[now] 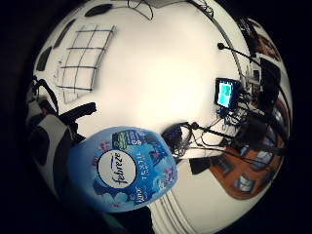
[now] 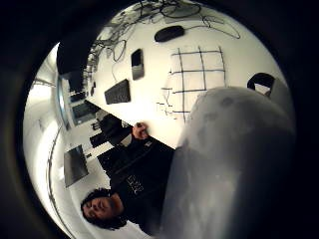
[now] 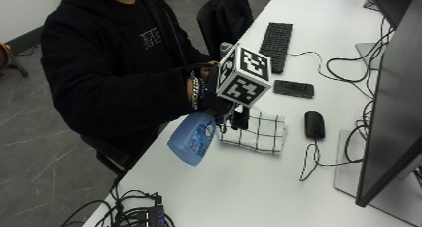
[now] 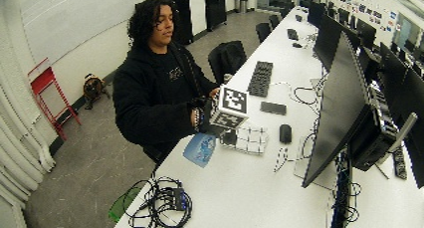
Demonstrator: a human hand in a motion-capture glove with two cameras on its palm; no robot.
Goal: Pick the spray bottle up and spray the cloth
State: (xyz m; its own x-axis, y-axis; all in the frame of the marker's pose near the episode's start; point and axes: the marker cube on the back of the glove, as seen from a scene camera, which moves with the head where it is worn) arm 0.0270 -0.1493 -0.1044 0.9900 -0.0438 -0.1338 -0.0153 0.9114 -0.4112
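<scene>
Already the grip [image 3: 221,105] is wrapped round the bottle [image 3: 193,140], lifted off the counter [image 3: 264,182] beside the cloth [image 3: 260,133]; next, aim and squeeze.

spray bottle [image 3: 194,141]: blue, tilted, lifted above table edge | cloth [image 3: 258,132]: white, black grid, flat on table

Outside view looks down across table [image 3: 264,187] from monitor side, close; wide outside view higher, farther, same table; both palm views ride right hand [image 3: 214,104], spray bottle [image 1: 124,168] filling frame just off fingers; all share checked cloth [image 3: 257,133].
</scene>
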